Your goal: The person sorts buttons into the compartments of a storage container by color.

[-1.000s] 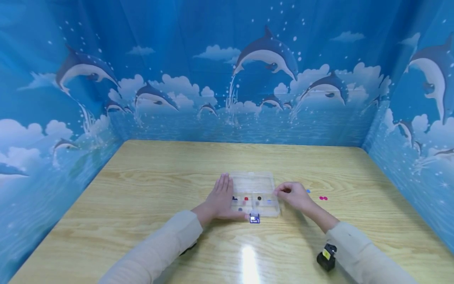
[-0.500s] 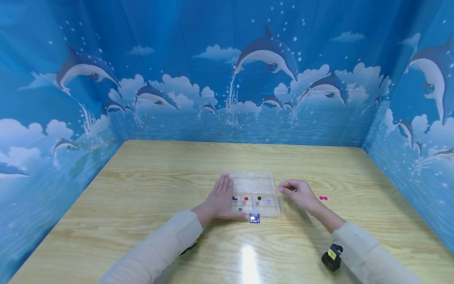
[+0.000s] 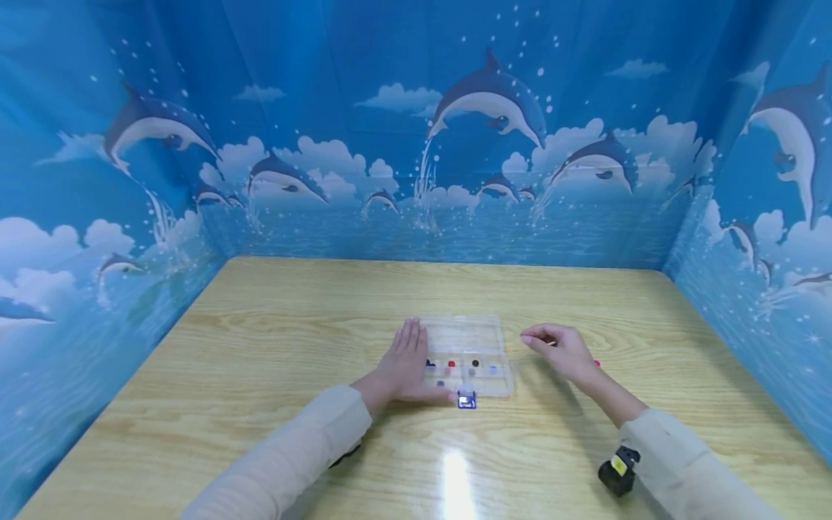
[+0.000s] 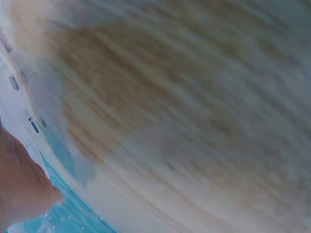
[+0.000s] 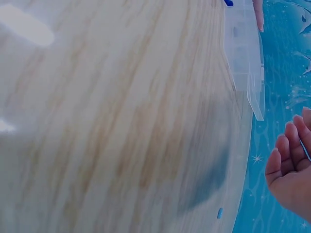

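Note:
A clear compartment box (image 3: 508, 383) stands with its lid (image 3: 461, 334) laid back. Small red (image 3: 451, 364), black (image 3: 475, 363) and pale blue pieces (image 3: 493, 369) lie in its sections. My left hand (image 3: 408, 365) rests flat along the box's left side, fingers straight, thumb along the front edge beside a small blue-framed tab (image 3: 466, 399). To the right of the box, my right hand (image 3: 560, 352) is raised above the table, fingers loosely curved, no piece showing in them. A small blue piece (image 5: 220, 212) lies on the table in the right wrist view.
A pink disc (image 3: 597, 363) shows just past the right hand on the wooden table (image 3: 292, 325). A black wrist camera (image 3: 619, 469) hangs under the right sleeve. A blue dolphin-print curtain (image 3: 364, 130) surrounds the table's back and sides.
My right hand has drawn away from the box's right edge, to the right and slightly back, covering the blue disc and part of the pink ones. The left hand and the box stay put.

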A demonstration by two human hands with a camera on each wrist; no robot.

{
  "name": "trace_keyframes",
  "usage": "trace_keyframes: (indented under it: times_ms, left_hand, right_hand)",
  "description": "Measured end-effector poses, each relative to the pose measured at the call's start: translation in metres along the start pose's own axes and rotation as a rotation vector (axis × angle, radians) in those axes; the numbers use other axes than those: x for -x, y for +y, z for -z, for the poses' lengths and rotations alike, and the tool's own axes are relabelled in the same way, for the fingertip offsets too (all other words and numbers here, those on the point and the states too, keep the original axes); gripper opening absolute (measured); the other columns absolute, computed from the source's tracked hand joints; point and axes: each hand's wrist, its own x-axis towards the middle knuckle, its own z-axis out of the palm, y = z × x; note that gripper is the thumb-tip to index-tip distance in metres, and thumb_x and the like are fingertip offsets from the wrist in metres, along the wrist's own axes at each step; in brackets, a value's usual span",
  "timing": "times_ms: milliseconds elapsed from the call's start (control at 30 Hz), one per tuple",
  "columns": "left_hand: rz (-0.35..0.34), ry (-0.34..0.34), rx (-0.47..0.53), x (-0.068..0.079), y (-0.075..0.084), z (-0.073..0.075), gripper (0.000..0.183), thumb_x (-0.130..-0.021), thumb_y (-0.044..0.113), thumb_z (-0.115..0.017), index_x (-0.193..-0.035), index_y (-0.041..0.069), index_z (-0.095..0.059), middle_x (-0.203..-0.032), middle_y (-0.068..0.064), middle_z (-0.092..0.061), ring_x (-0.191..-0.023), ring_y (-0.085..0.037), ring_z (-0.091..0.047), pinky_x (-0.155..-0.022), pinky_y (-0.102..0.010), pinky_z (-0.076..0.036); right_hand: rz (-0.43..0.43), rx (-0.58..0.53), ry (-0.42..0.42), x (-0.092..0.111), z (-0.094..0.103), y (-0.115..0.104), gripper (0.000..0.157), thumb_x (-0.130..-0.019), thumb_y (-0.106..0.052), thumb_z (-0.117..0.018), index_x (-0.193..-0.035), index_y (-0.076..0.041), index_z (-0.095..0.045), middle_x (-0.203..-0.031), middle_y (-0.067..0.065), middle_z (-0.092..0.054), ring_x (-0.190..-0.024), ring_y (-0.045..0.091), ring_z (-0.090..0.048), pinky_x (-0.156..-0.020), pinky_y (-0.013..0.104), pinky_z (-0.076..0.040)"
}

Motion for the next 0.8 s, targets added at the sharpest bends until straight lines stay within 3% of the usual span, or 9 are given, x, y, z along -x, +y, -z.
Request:
trace_keyframes:
  times_ms: [267,800]
  left_hand:
    - [-0.003,0.003,0.002,0.0,0.0,0.0,0.126,-0.068,0.082,-0.05,-0.147,-0.003,0.0,-0.154,-0.022,0.007,-0.143,-0.033,0.008,-0.119,-0.04,-0.003]
    - [-0.012,0.01,0.001,0.001,0.0,0.001,0.125,-0.069,0.08,-0.051,-0.147,-0.005,-0.002,-0.154,-0.023,0.005,-0.143,-0.034,0.006,-0.119,-0.04,-0.004]
  right_hand:
    - [-0.027,0.011,-0.001,-0.002,0.011,0.001,0.029,-0.092,-0.022,-0.059,-0.107,0.002,-0.064,-0.097,0.015,-0.066,-0.078,0.008,-0.054,-0.059,0.02,-0.047]
    - [-0.04,0.05,0.028,-0.001,0.025,0.017,0.042,-0.089,-0.029,-0.062,-0.116,0.002,-0.062,-0.094,0.013,-0.067,-0.075,-0.002,-0.052,-0.058,0.02,-0.047]
